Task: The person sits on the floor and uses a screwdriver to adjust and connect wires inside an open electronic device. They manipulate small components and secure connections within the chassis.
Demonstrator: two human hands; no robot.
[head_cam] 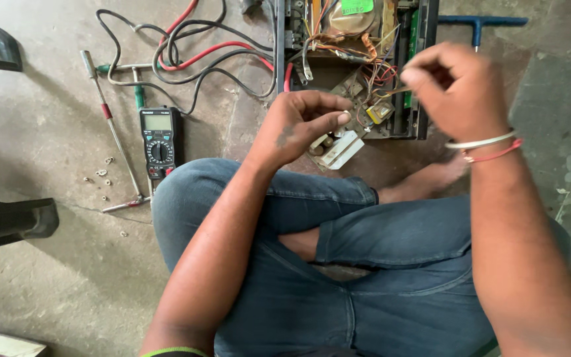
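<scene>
An opened black electronic unit (418, 99) stands on the floor ahead of my crossed legs, full of wires and a circuit board (365, 99). My left hand (302, 125) is curled with thumb against fingers just over the board's near edge and a white block part (340, 151); whether it grips anything I cannot tell. My right hand (454, 86) is raised at the unit's right side, its fingers pinched on a thin wire (391, 89) that runs into the tangle.
A black digital multimeter (160, 142) lies on the concrete at left, with red and black leads (193, 56) looped above it. A long T-handle tool (110, 129), several small screws (104, 175), a blue T-handle tool (477, 23) and black plastic furniture (1, 218) are around.
</scene>
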